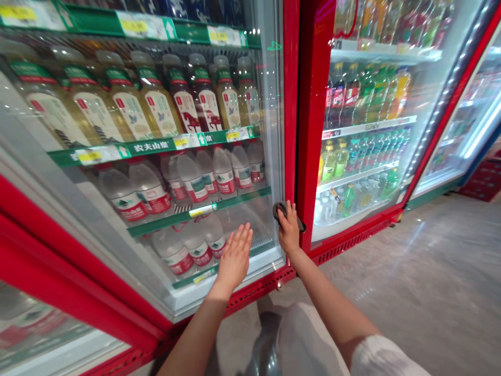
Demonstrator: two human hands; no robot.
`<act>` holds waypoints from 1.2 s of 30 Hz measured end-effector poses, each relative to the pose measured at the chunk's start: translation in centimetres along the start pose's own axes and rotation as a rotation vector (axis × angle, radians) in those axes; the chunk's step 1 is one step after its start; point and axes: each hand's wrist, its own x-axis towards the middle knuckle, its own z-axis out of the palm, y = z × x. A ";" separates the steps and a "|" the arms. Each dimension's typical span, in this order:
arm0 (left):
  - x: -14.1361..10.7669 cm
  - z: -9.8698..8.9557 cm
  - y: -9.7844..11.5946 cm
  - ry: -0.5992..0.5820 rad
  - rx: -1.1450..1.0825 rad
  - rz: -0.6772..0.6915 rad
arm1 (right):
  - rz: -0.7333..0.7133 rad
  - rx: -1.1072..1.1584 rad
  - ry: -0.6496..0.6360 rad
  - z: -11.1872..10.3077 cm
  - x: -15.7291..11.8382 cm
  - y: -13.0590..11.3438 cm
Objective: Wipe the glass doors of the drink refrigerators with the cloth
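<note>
My left hand (236, 256) is open, its fingers stretched out flat before the glass door (250, 219) of a red-framed drinks fridge. Whether the palm touches the glass I cannot tell. My right hand (288, 230) is at the door's red right edge (290, 156), its fingers on a dark grey, soft-looking thing (278, 210) that shows on both sides of them. Its exact kind is not clear. Behind the glass, water bottles (195, 188) with red and white labels stand on the lower shelves. Tea-coloured bottles (156, 107) fill the shelf above.
To the right stands another red-framed fridge (307, 130) with lit shelves of soda bottles (368, 86). A further fridge (450, 120) and red boxes (483, 177) are at the far right. Grey floor (430, 271) stretches below. Another red frame (78, 282) crosses the lower left.
</note>
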 end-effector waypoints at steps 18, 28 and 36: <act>3.2 -0.4 0.8 0.022 -0.001 0.015 | 0.185 0.034 0.225 0.2 8.6 0.4; 6.5 0.3 1.9 0.078 0.032 -0.004 | 0.208 0.083 0.168 -0.7 7.6 1.1; 9.0 -0.4 2.2 0.085 0.038 -0.005 | 0.182 0.005 0.092 -1.2 5.9 1.0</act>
